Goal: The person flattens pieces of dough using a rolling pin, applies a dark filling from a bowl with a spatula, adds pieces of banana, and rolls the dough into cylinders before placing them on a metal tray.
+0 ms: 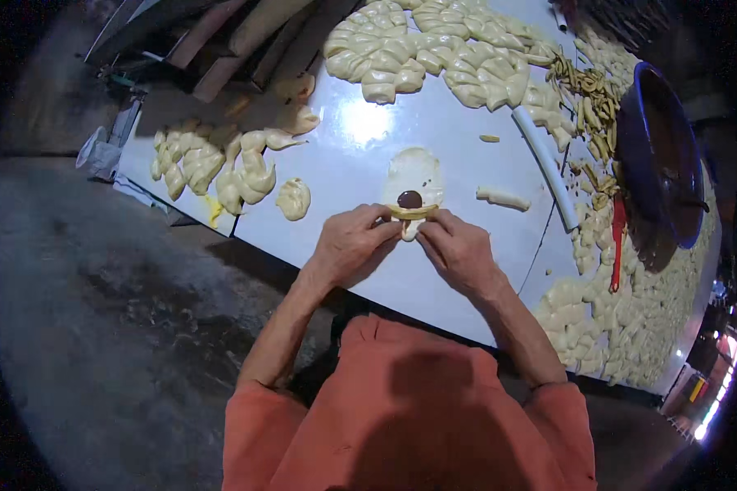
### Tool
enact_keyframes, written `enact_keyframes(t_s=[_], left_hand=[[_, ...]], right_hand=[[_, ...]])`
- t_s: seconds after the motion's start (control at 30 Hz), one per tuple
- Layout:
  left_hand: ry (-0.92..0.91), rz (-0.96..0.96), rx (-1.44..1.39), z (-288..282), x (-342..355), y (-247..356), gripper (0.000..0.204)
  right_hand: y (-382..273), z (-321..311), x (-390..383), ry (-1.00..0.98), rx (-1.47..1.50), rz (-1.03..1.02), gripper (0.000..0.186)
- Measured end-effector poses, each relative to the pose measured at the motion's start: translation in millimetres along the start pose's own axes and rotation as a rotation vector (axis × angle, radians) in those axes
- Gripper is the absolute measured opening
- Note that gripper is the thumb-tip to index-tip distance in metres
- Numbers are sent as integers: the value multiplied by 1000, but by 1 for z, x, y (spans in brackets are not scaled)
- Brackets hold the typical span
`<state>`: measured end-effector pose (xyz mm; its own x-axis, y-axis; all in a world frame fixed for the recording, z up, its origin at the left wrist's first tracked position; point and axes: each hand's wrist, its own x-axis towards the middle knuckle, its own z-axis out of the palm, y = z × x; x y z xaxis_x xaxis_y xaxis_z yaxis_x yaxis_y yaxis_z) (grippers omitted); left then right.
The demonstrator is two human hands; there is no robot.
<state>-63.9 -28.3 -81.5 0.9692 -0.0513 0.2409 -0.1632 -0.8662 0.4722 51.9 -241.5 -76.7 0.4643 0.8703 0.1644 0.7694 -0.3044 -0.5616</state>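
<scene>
from where i stand, taking twelve o'clock as straight away from the worker, one piece seems to be at its early stage: a flat dough sheet [418,167] lies at the middle of the near part of the white surface [454,286], with its long axis running toward twelve. a dark dab of filling [409,199] sits on it, and a yellow strip [413,213] lies crosswise just on the six o'clock side of the dab. the left hand [350,243] and the right hand [460,250] are both narrowed to a pinch, thumbs and fingers gathered at the strip's two ends. so filling and strip are placed, i'd judge, while the wrapping has hardly begun; most of the sheet lies open. at three o'clock rests a pale roll [503,198], likely one already finished. at nine waits a lone dough lump [293,199], and between nine and ten heaped dough pieces [254,168], apparently not worked yet. plenty of yellowish strips [591,106] are piled at two, near the blue basin [640,106]. toward twelve are big overlapping clusters of dough [377,49], and at four a dense spread of pale pieces [630,319]; i can't tell whether those hold filling.
</scene>
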Motion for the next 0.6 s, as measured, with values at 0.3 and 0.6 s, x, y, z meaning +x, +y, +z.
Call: enact_keyframes(t_s=[0.3,0.6], left_hand=[[42,-279,-183,-10,25,-24,13],[-109,-5,-182,-18,33,-40,25]], right_hand=[[0,4,14,224,319,548,18],[6,-6,11,55,-88,268,28]])
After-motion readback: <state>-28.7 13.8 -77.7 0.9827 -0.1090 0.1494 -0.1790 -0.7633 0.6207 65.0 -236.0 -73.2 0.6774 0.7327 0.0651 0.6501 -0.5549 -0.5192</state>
